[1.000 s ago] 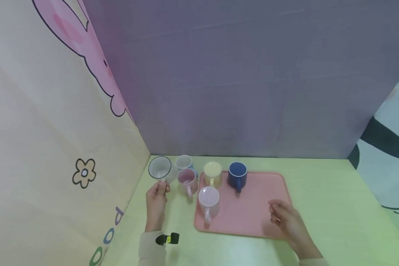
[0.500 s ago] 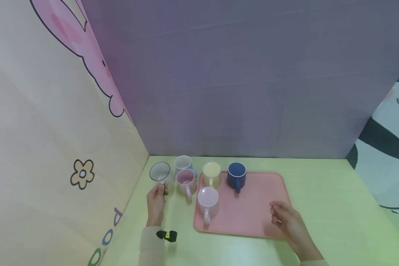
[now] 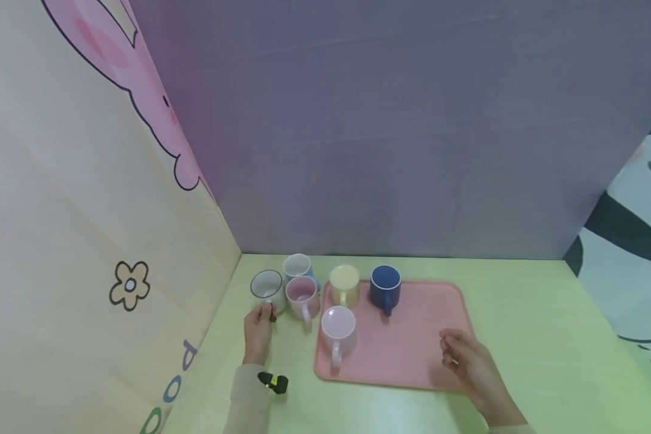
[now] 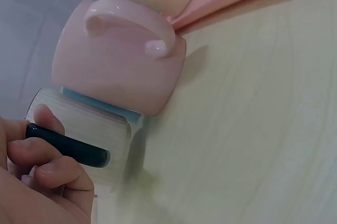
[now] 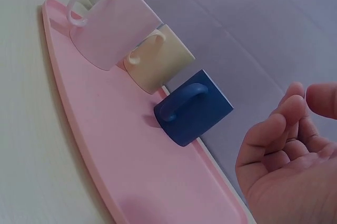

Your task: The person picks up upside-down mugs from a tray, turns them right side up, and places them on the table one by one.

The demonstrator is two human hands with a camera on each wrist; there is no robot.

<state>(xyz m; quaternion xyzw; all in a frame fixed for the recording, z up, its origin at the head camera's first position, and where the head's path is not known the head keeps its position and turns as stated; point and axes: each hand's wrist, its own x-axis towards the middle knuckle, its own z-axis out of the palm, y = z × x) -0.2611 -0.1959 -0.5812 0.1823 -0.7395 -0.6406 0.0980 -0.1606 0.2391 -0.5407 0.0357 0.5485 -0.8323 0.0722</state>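
Observation:
My left hand (image 3: 258,328) pinches the dark handle (image 4: 73,148) of a white mug (image 3: 267,284) with a dark rim, at the left of the table. Ridges run along that mug's side in the left wrist view; whether its base touches the table I cannot tell. Just right of it stand a pink mug (image 3: 302,295) and, behind, a white-and-blue mug (image 3: 298,266). Over the right part of the pink tray (image 3: 412,355) hovers my right hand (image 3: 469,364), its fingers loosely curled around nothing.
Toward the tray's left side stand a pale yellow mug (image 3: 344,283) and a pale pink mug (image 3: 339,330). A dark blue mug (image 3: 385,289) is at the tray's back edge. A grey-purple wall (image 3: 390,132) rises behind the light table (image 3: 537,337).
My left hand has lowered the white mug and brought it slightly right, closer to the pink mug. My right hand has stayed nearly still.

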